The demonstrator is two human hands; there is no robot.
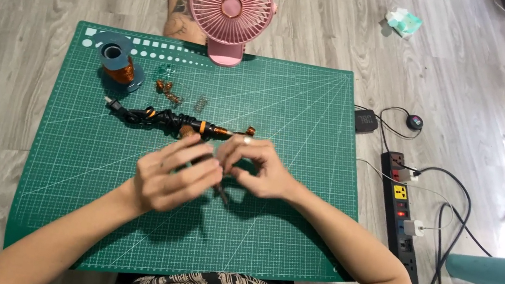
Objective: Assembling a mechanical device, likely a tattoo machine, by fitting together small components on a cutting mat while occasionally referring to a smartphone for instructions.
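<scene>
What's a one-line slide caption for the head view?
Left hand and right hand pinch a small dark part over a green cutting mat, near a copper wire spool and pink fan.

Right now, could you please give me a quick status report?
Left hand and right hand pinch a small dark part. Above green mat. Soldering iron just beyond.

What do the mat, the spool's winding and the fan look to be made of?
Mat: likely matte rubbery vinyl, flat green with printed white gridlines. Spool: winding looks like copper wire, a shiny orange-brown; the flanges seem grey plastic. Fan: probably moulded plastic, uniform pink with a thin-ribbed grille.
</scene>
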